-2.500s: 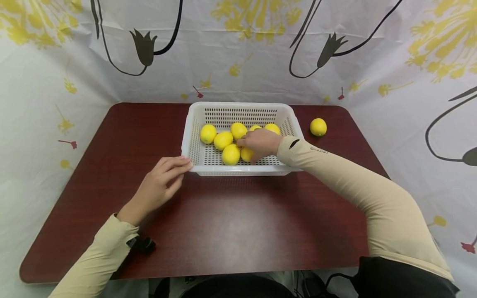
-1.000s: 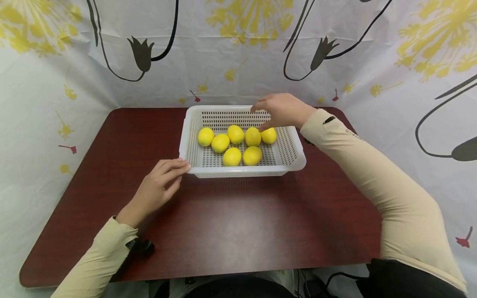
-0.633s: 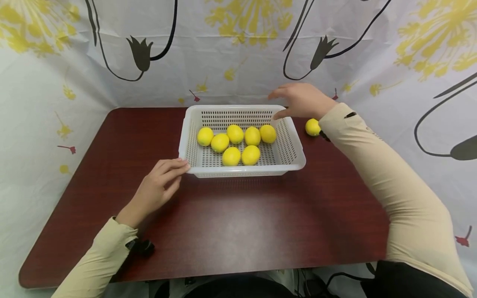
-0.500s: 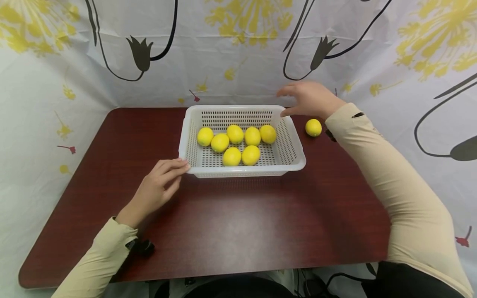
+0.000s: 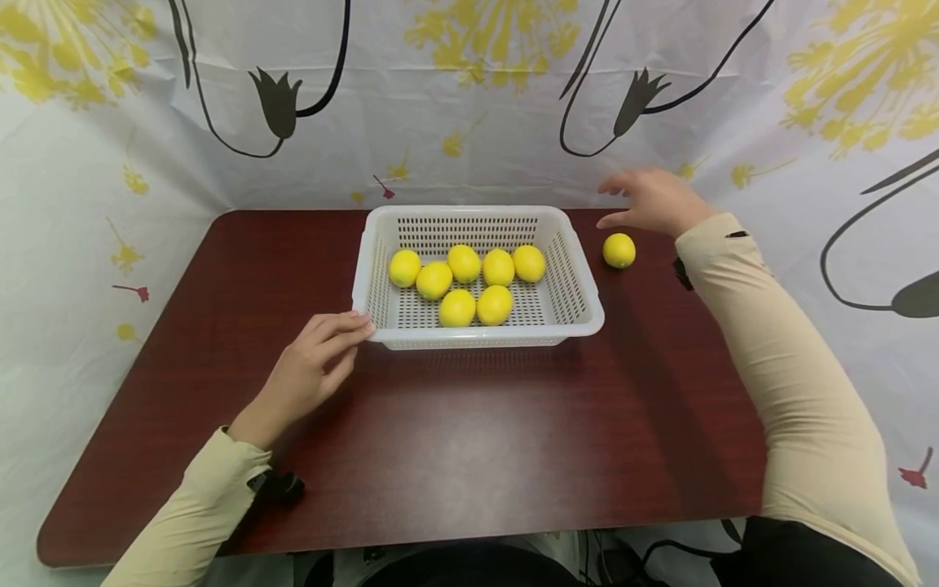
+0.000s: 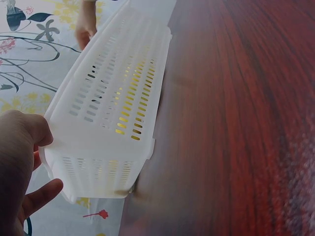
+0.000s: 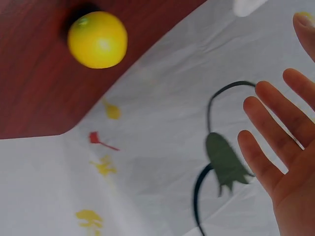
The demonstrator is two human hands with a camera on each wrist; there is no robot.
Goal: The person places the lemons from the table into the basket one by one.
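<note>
A white slotted plastic basket stands on the table with several lemons inside. My left hand holds its front left corner; in the left wrist view the thumb presses the rim, and a finger shows just past it. One lemon lies alone on the table, right of the basket. My right hand hovers beyond that lemon, fingers spread and holding nothing. The right wrist view has the hand and lemon well apart.
The dark red table has rounded corners. A white cloth with printed flowers hangs along its back and sides. Near my left wrist is a small black device. Cables run below the front edge.
My right hand has left the lemons in the basket, risen and moved right toward the lone lemon. Inside the basket, lemons at the right shifted slightly. My left hand kept its place at the corner.
</note>
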